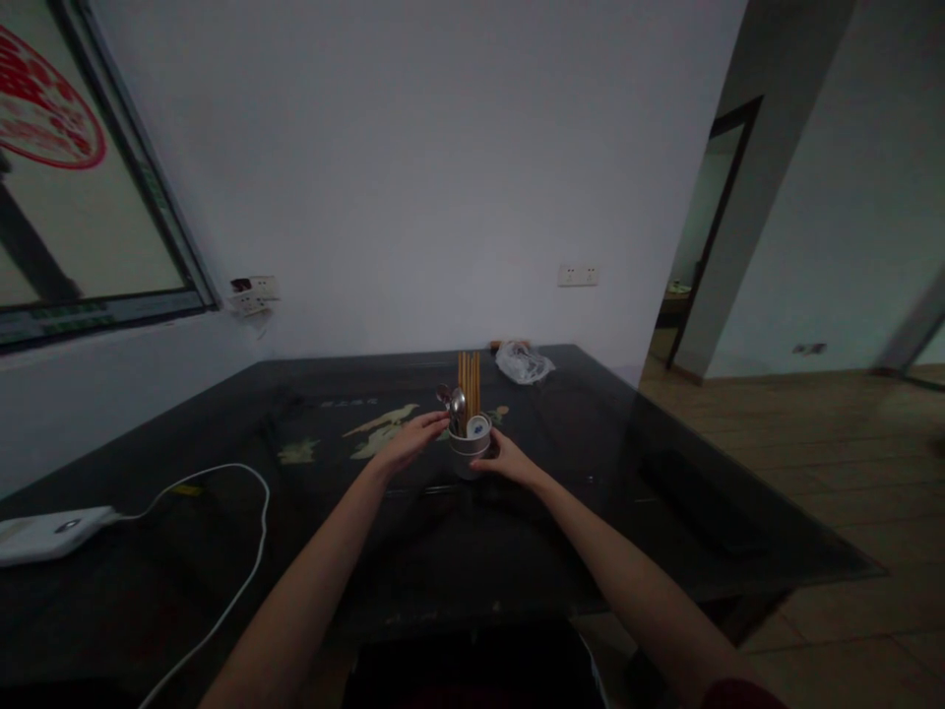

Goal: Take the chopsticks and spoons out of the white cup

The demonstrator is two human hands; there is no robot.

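Observation:
A light-coloured round holder point(465, 463) stands upright on the dark table in front of me. Several wooden chopsticks point(471, 379) rise from it, with metal spoons point(458, 402) on their left side. A small white round piece with a blue mark point(478, 426) sits at the holder's front right; its kind is unclear. My right hand point(509, 460) wraps the holder's right side, thumb in front and fingers behind. From the left, my left hand point(411, 439) reaches to the rim beside the spoons, its fingers stretched out, the tips partly hidden.
On the glossy dark table point(561, 551) a clear plastic bag point(523, 362) lies at the back edge. At left is a white device point(55, 532) with a white cable point(264, 512) curving towards me. A dark flat object point(701, 502) lies at right. The wall point(428, 197) bounds the back.

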